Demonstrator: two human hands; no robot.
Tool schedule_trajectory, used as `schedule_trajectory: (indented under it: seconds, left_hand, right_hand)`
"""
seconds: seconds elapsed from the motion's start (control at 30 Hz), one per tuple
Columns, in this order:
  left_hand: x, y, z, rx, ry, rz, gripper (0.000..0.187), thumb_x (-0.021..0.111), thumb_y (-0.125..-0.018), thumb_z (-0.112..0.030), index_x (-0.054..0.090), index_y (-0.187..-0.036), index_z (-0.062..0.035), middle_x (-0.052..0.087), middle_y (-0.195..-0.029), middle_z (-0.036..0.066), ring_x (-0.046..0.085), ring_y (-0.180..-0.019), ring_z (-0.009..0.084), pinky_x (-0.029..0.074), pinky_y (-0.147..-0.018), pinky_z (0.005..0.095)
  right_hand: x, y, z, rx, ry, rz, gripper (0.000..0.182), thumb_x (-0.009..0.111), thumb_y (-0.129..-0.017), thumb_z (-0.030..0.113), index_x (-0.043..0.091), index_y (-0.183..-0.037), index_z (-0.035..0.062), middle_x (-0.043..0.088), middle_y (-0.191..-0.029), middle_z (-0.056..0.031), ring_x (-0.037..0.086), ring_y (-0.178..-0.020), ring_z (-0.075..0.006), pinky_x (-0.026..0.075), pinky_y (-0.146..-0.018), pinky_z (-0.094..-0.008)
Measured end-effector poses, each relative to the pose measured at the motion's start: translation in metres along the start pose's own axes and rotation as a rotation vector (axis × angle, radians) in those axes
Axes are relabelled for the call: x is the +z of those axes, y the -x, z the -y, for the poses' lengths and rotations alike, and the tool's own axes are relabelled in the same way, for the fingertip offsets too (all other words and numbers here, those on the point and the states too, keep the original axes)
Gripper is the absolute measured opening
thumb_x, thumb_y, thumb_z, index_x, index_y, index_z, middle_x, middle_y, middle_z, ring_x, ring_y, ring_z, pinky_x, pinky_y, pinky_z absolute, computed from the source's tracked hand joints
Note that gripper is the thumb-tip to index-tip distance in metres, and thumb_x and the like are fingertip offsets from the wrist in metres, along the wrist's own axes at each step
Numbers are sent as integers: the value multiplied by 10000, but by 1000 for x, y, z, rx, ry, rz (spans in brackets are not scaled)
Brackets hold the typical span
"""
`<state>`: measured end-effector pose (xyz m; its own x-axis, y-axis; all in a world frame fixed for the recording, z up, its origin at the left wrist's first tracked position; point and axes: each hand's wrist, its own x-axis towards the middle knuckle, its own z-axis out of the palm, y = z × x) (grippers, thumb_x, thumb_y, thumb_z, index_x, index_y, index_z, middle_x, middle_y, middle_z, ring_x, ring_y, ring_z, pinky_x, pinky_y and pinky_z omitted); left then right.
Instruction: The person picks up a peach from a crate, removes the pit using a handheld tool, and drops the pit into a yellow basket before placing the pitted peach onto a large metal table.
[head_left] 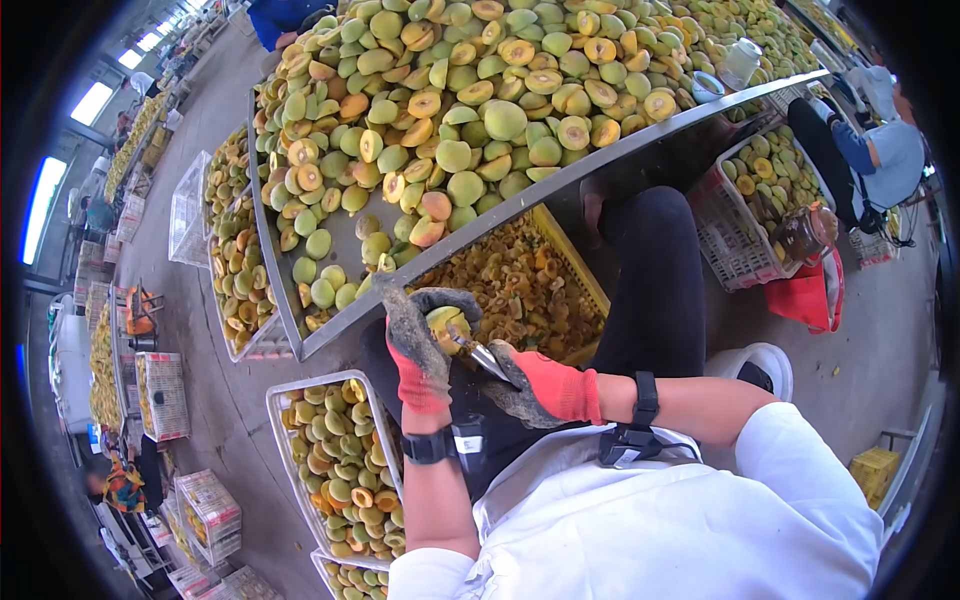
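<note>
My left hand [418, 345], in a red and grey work glove, grips a yellow-green peach [449, 328] with a brown centre facing my right hand. Wrapped round a slim metal pitting tool [486, 360] is my right hand [540, 385], in a matching glove. The tool's tip reaches the peach or lies very close to it; its exact shape is hard to make out. Both hands are over my lap. Just beyond them, under the table edge, a yellow crate [597, 278] holds brownish pits and scraps.
A metal-rimmed table [440, 262] heaped with halved and whole peaches spans the front. White crates of peaches stand at the left [272, 400] and right [700, 180]. A red bag [808, 298] hangs near the right crate. A co-worker [885, 150] sits at the far right.
</note>
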<state>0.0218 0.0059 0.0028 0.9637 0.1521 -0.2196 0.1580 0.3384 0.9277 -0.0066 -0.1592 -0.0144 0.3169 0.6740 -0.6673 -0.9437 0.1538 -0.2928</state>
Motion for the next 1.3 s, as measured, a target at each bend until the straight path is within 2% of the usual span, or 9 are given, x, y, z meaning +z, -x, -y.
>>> schedule_trajectory:
  seconds: [0.33,0.43,0.6,0.87,0.97,1.03,1.13,1.2,1.3]
  left_hand:
    - [22,0,16,478,-202,-313,787,212,-929,-617,628,-811,41,658,-741,124,619,-658,191,502,-654,271]
    - [5,-7,-3,-17,-215,-102,776,225,-932,-608,631,-793,38,655,-727,122,616,-648,188,499,-639,273]
    - [16,-1,9,288,-204,-226,722,261,-952,-555,629,-774,40,648,-705,106,598,-609,177,488,-611,253]
    - [6,-7,7,158,-139,-32,709,343,-929,-573,633,-785,58,640,-689,84,576,-585,140,451,-548,221]
    - [14,-1,16,362,-191,-186,694,310,-949,-544,622,-844,67,653,-748,102,596,-634,158,475,-597,249]
    - [13,0,24,432,-50,-266,677,286,-959,-524,610,-902,68,660,-814,124,607,-684,184,489,-650,282]
    - [-43,2,70,911,-1025,-412,506,660,-825,-284,464,-1176,24,555,-1116,118,546,-966,225,469,-774,317]
    - [11,7,2,268,-277,-267,523,423,-927,-482,585,-849,9,641,-794,109,597,-696,192,484,-614,306]
    - [7,-12,0,171,-163,-36,652,356,-934,-510,597,-649,24,613,-592,141,577,-517,207,482,-533,292]
  right_hand:
    - [-4,0,8,124,22,169,560,393,-884,628,622,-889,117,592,-702,8,487,-505,-105,347,-419,-229]
    - [-12,-8,1,166,-5,182,536,388,-898,605,619,-892,121,590,-699,7,492,-511,-102,348,-420,-229]
    - [-8,-19,-8,-63,122,49,509,381,-917,572,614,-913,119,573,-681,-8,489,-516,-101,340,-431,-235]
    - [-11,-21,-9,-380,479,5,538,371,-905,600,614,-914,121,568,-693,-13,487,-522,-120,335,-432,-242]
    - [-3,-6,1,139,14,169,559,375,-890,624,623,-910,123,572,-694,-1,479,-510,-112,335,-430,-233]
    - [9,5,6,-237,510,94,579,376,-876,647,633,-893,128,566,-670,22,465,-474,-101,325,-410,-227]
    - [-5,-17,-2,194,56,195,673,273,-842,732,588,-753,145,538,-593,38,433,-405,-118,306,-385,-235]
    - [1,-19,-9,88,109,106,663,245,-863,710,604,-768,161,563,-611,38,419,-406,-105,303,-385,-236]
    - [-20,-44,-16,-209,483,227,540,307,-941,557,583,-814,110,530,-627,32,468,-518,-104,370,-483,-262]
